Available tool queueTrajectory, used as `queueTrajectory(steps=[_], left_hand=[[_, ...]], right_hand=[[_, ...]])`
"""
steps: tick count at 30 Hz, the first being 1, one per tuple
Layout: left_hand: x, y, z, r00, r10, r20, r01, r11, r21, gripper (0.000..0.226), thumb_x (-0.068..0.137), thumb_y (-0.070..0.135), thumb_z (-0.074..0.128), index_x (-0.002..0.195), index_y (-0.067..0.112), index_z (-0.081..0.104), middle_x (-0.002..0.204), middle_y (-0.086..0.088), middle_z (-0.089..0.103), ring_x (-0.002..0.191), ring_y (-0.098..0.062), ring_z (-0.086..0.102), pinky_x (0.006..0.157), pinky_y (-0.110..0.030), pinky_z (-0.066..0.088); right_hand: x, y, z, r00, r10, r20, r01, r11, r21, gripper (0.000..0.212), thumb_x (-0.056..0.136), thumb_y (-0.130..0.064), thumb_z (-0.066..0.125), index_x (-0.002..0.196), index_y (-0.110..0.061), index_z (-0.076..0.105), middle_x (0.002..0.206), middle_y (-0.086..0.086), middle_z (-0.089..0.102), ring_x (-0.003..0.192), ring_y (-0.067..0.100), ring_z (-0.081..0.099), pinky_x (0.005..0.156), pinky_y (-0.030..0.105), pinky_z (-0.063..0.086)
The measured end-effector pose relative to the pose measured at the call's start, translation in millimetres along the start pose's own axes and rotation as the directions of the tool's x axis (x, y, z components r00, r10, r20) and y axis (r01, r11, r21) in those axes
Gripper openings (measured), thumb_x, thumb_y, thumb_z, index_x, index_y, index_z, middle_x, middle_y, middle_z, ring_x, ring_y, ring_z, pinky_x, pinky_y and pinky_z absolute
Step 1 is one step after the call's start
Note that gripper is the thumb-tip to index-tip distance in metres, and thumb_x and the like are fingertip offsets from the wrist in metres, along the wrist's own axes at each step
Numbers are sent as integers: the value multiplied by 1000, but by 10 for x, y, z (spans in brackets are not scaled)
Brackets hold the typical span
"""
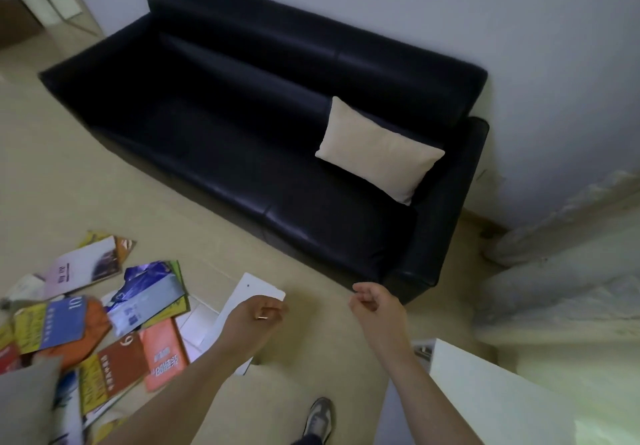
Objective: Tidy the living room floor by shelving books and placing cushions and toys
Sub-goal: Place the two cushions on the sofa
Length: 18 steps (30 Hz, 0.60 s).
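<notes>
Books [114, 333] lie strewn and overlapping on the floor at lower left, beside what looks like a grey cushion [24, 399], so shelving seems hardly begun. The left hand [258, 313], over a white board [256, 288], and the right hand [375, 301] hang loosely curled and empty, probably between items. Beyond, a cream cushion [377, 150] rests on the sofa [242, 133], apparently already placed.

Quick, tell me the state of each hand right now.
Left hand: open, fingers loosely curled, nothing in it.
Right hand: open, fingers loosely curled, nothing in it.
</notes>
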<state>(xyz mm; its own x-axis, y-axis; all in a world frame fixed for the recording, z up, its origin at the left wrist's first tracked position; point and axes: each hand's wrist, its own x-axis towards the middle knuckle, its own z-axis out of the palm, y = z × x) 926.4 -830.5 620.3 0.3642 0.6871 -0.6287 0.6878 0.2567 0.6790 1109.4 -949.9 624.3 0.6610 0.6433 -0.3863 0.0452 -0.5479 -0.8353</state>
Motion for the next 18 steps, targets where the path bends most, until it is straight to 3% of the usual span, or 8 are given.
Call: queueTrajectory(steps=[4, 8, 11, 14, 18], left_hand=[[-201, -443, -442, 998, -36, -60, 31, 995, -92, 18, 83, 25, 68, 101, 25, 65, 107, 1, 67, 103, -17, 62, 95, -40, 50], [-465, -1021, -955, 991, -73, -113, 52, 983, -177, 13, 86, 17, 66, 93, 28, 64, 104, 0, 70, 96, -16, 64, 89, -37, 53], [-765, -1565, -1411, 984, -101, -149, 65, 971, -229, 13, 83, 23, 68, 95, 28, 65, 101, 1, 70, 95, -16, 66, 88, -41, 54], [-1089, -2181, -1860, 971, -146, -189, 88, 955, -284, 27, 72, 35, 67, 96, 23, 67, 99, -2, 71, 90, -17, 65, 85, -37, 53], [-1396, -2989, -2389, 945, -215, -246, 124, 932, -340, 14, 86, 15, 68, 100, 15, 68, 98, -4, 69, 78, -11, 60, 76, -28, 50]], right_hand=[[-237, -74, 535, 995, -6, 97, 9, 999, -34, 19, 87, -14, 67, 106, -15, 64, 89, -6, 66, 80, -1, 61, 67, 4, 44], [-613, -173, 1227, 976, 2, 220, 16, 997, -79, 18, 87, -18, 68, 103, -24, 62, 94, -9, 65, 87, 3, 61, 66, 8, 44], [-1005, -236, 1826, 959, 8, 284, 23, 994, -104, 18, 87, -17, 69, 102, -23, 62, 94, -8, 65, 87, 4, 62, 67, 9, 45], [-1453, -229, 2465, 940, 19, 342, 29, 991, -134, 17, 86, -19, 69, 102, -23, 64, 95, -5, 66, 89, 7, 63, 66, 9, 44], [-1966, -133, 3242, 907, 34, 419, 55, 979, -198, 19, 85, -22, 70, 103, -22, 64, 95, -4, 65, 93, 11, 63, 73, 14, 46]])
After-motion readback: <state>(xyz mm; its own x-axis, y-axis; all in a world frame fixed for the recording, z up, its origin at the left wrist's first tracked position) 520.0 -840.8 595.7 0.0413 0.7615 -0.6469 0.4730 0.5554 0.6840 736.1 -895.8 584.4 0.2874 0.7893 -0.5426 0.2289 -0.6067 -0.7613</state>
